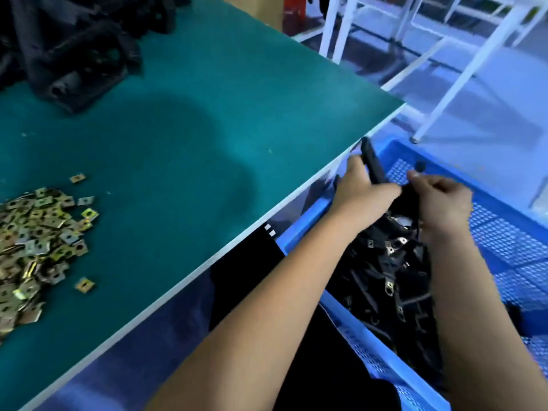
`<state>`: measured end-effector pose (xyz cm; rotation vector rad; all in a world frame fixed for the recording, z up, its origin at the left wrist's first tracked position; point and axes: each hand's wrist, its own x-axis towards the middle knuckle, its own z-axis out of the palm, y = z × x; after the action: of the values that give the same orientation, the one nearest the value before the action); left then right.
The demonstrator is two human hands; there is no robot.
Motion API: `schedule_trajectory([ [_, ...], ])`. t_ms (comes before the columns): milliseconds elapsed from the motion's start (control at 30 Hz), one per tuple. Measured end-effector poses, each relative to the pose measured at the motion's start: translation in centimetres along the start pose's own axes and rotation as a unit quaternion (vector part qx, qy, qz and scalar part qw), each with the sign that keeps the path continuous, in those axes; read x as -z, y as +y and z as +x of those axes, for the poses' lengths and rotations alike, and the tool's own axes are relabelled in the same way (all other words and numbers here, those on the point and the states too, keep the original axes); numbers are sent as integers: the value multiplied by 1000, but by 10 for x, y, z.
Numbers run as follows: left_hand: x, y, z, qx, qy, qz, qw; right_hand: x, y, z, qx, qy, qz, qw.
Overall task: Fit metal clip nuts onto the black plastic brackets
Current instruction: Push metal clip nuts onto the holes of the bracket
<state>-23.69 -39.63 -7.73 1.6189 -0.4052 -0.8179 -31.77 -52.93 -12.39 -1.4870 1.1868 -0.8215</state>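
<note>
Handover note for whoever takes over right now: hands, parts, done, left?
Left hand: grips a black bracket over the blue crate.
Right hand: curled on the same bracket's other end.
Crate, right of the table: holds brackets with clip nuts fitted; those are done.
Loose clip nuts: pile at the left of the green table.
Black brackets piled at the table's far left; whether fitted cannot be seen.
Left: place the held bracket, then go on with the far pile if unfitted.

We're looking at a table (207,120) topped in green with a white edge. Beyond it, white frame legs (462,75) stand on a pale floor (504,93) under cool bluish light, a cardboard box (264,7) behind.
</note>
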Motion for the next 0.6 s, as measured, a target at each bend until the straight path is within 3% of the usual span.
schedule_trajectory([
  [100, -12, -55, 17, 128, -24, -67, 989, 10, 57, 5, -31, 4, -284, 958],
  [167, -21, -89, 19, 202, -39, -74, 976, 11, 84, -4, -39, -35, -393, 918],
  [300, -24, -128, 20, 284, -7, -99, 954, -9, 104, -14, -26, -56, -436, 898],
  [433, -13, -133, 24, 304, 28, -106, 946, -28, 105, -19, -49, -44, -458, 886],
  [600, 2, -103, 26, 241, 96, 57, 964, -36, 84, -29, -1, 40, -444, 895],
])
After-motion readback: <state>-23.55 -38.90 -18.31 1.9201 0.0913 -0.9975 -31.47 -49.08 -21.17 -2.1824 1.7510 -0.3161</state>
